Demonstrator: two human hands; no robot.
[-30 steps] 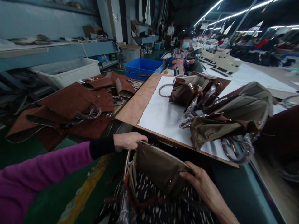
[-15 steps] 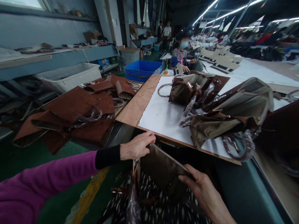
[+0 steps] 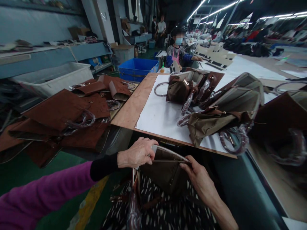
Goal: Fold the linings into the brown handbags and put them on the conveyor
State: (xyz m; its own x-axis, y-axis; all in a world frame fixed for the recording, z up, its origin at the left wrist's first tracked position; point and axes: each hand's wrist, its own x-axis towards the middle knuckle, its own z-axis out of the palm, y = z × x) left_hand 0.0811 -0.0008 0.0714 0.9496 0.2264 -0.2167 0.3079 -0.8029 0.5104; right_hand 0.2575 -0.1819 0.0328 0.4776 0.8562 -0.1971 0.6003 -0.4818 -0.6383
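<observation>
On my lap rests a brown handbag (image 3: 165, 174) with a dark olive side panel and a pale-edged opening. My left hand (image 3: 139, 153) is closed on one corner of its top edge. At the other end of that edge, my right hand (image 3: 198, 174) pinches the rim between thumb and fingers. The opening shows as a narrow gap between the two hands. A plastic-wrapped handle (image 3: 134, 207) hangs at the bag's left side. The bag's lower part is dark and hard to make out.
A board with white paper (image 3: 153, 118) lies ahead, bearing several handbags (image 3: 211, 124). Brown bags (image 3: 55, 111) are piled at left, near a white bin (image 3: 55, 78) and a blue crate (image 3: 136, 67). A masked co-worker (image 3: 177, 52) sits across the table. More bags (image 3: 285, 118) stand at right.
The bag's top edge has opened slightly, showing a pale lining edge between my hands. Both hands keep hold of the rim. The view has turned a little to the right.
</observation>
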